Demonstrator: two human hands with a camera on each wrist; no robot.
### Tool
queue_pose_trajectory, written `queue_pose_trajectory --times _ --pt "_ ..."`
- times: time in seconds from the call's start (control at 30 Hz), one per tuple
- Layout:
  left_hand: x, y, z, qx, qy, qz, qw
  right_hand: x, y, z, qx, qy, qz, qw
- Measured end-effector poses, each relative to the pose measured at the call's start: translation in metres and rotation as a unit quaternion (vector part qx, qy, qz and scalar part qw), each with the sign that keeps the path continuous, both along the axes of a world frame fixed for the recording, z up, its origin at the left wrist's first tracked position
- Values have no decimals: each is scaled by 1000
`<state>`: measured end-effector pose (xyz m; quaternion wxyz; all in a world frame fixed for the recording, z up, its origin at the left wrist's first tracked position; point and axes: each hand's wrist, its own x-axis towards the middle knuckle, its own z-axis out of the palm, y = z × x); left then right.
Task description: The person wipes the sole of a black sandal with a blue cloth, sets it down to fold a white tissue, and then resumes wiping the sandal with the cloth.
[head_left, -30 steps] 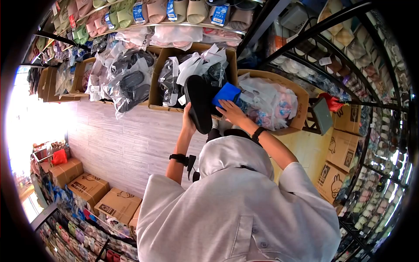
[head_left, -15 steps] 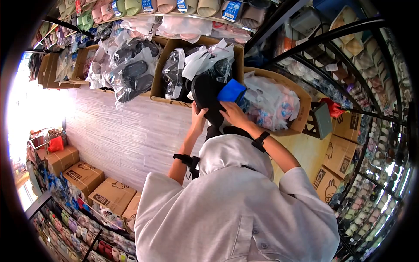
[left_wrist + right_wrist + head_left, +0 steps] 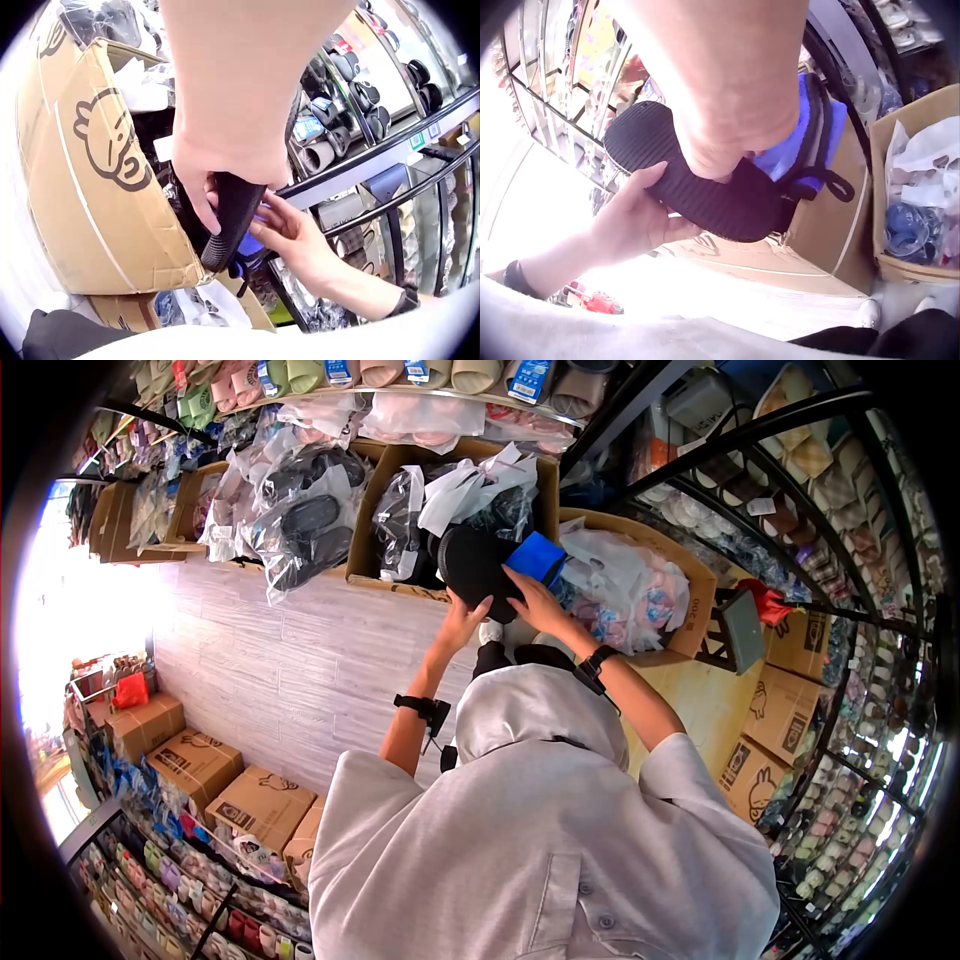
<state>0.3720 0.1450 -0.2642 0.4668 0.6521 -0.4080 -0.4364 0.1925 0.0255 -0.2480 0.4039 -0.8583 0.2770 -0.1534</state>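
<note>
A black shoe [image 3: 468, 565] with a ridged sole [image 3: 712, 206] is held in front of the body, sole toward the head camera. My left hand [image 3: 460, 625] grips it by the near edge, thumb pressed on the sole. On the other side, my right hand [image 3: 541, 608] curls its fingers at the edge, its thumb close to a blue fabric piece [image 3: 540, 557]. Black trim and a cord loop [image 3: 841, 186] run along this fabric in the right wrist view. How it joins the shoe is hidden behind the hand.
An open carton [image 3: 400, 588] of bagged black footwear stands just beyond the shoe. To its right is another carton [image 3: 690, 615] with bagged pink slippers; bagged dark slippers [image 3: 310, 525] lie at left. Shelves of slippers [image 3: 385, 372] and a black rack [image 3: 740, 425] surround the spot.
The shoe has moved slightly away from the body and tilted, showing shorter. My right fingers have slid off the blue fabric's face to the shoe's edge, and both hands are closer together.
</note>
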Motion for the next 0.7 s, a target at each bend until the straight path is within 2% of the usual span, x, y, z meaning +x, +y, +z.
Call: queue_pose_trajectory --times 0.03,0.07,0.13,0.2,0.27,0.3,0.33,0.37,0.43,0.5,0.57,0.6,0.67,0.7 --pt "-4 0 6 47 198 44 978 3 1 3 11 -5 -13 1000" --pt "-7 -1 12 47 198 44 978 5 2 6 23 -9 -26 999" --pt "-13 -3 14 -30 314 79 946 8 2 8 -7 -23 -29 999" --pt "-17 -3 -5 -20 306 72 949 7 3 9 -38 -36 -32 998" --pt "-19 3 -24 -11 298 65 952 4 6 7 -46 6 -28 999" --pt "-16 5 -30 -37 152 38 987 2 7 4 -47 6 -29 998" --pt "-12 8 -36 -62 2 11 998 0 9 1 -40 39 -23 998" --pt "-10 12 -41 -63 2 9 998 -3 11 -2 -32 71 -16 997" --pt "-9 22 -36 -4 12 71 997 -7 12 -5 -52 74 -6 996" --pt "-5 33 -39 5 38 83 996 -8 12 -5 -71 77 2 995" --pt "1 42 -54 116 153 125 973 -7 14 -3 -95 73 4 993" --pt "2 43 -53 116 153 123 974 -6 14 -5 -96 73 2 993" --pt "3 46 -50 112 276 188 936 -5 13 -7 -109 74 4 991" --pt "6 47 -49 111 275 188 936 -4 13 -7 -110 73 4 991"
